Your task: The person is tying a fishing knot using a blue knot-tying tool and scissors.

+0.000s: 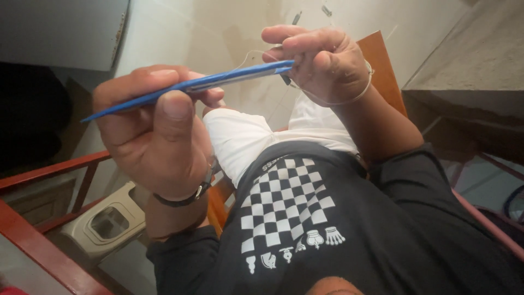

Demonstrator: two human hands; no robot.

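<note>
Blue-handled tool (185, 86), long and thin like a file or slim blade, runs across the upper half of the head view, its pointed tip out at about nine o'clock and its other end rising toward two o'clock. A silvery strip shows along its upper middle part.

At the far left a red-brown wooden rail (38, 173) slopes across the lower corner, and just to its right, at about seven o'clock, a beige plastic fitting (109, 221) with a square recess lies below.

The left hand (155, 134) is closed around the tool near its middle, thumb laid flat over the near side and fingers curled behind it; a dark wristband (183, 198) circles the wrist.

At centre, white shorts (240, 136) cover a raised knee, and below them, toward six o'clock, a black shirt (338, 229) bears a white checkerboard print with small chess figures under it.

The right hand (322, 68), at about one o'clock, is closed on the tool's upper end, fingers bent over it. A thin pale cord (357, 97) loops round this wrist and trails back toward the fingers. Behind the hand an orange-brown wooden board (382, 60) stands up, and at far right a grey concrete ledge (475, 71) fills the corner.
</note>
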